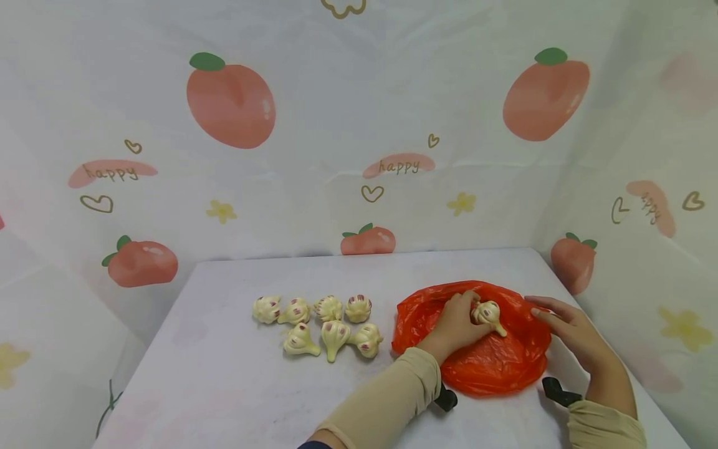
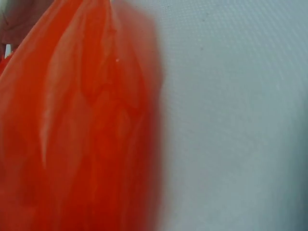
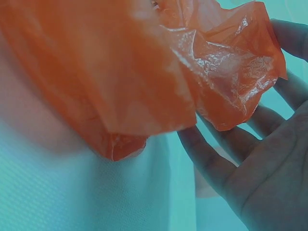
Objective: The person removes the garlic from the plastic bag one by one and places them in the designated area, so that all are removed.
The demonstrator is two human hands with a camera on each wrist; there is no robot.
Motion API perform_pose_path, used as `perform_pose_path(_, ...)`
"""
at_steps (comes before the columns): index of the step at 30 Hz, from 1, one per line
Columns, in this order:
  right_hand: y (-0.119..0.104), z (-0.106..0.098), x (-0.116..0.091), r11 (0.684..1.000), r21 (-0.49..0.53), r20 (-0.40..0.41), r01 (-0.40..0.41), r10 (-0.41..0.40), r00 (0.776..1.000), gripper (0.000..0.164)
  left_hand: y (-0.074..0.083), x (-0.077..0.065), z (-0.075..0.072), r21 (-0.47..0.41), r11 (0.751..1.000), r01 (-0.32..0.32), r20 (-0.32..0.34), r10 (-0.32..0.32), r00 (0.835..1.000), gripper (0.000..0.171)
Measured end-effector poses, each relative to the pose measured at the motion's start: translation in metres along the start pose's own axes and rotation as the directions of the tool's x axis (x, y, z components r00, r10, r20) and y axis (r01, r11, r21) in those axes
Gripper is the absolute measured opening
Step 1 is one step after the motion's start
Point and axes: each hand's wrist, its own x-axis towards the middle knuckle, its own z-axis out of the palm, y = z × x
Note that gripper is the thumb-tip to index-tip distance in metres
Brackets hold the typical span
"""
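Observation:
My left hand [image 1: 455, 323] reaches over the opened red plastic bag [image 1: 482, 374] and grips a garlic bulb [image 1: 488, 313] between thumb and fingers, its stem pointing toward the front. In the left wrist view, red plastic [image 2: 86, 125] fills the left half and hides the garlic. At the bag's right side, my right hand [image 1: 580, 333] touches the rim with extended fingers. The right wrist view shows spread fingers [image 3: 207, 156] against the crumpled plastic [image 3: 226, 72], the palm facing it.
Several garlic bulbs [image 1: 335, 333] lie in two rows left of the bag on the white table [image 1: 224, 386]. A patterned cloth [image 1: 314, 125] stands behind and at both sides. Near the left edge is a thin dark cord [image 1: 106, 408].

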Motion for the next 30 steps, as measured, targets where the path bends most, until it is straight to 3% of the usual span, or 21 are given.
perform_pose_path(7,-0.001,0.0,0.0,1.0,-0.012,-0.013,0.014,-0.014,1.0,0.055,-0.004,0.002,0.001,-0.088,0.996,-0.009,0.0,0.009,1.0,0.053)
perform_pose_path(18,0.001,0.0,0.001,1.0,-0.012,-0.008,-0.022,0.022,1.0,0.057,0.0,-0.002,-0.009,-0.193,0.98,-0.051,0.016,0.056,0.998,0.055)
perform_pose_path(23,0.002,-0.001,0.0,0.999,-0.023,-0.007,-0.028,0.027,1.0,0.058,0.005,-0.007,-0.021,-0.244,0.967,-0.075,0.037,0.086,0.996,0.054)
perform_pose_path(30,0.002,-0.003,0.0,1.0,0.001,-0.003,0.013,-0.013,1.0,0.055,0.003,-0.019,-0.05,-0.289,0.949,-0.125,0.035,0.141,0.989,0.058)
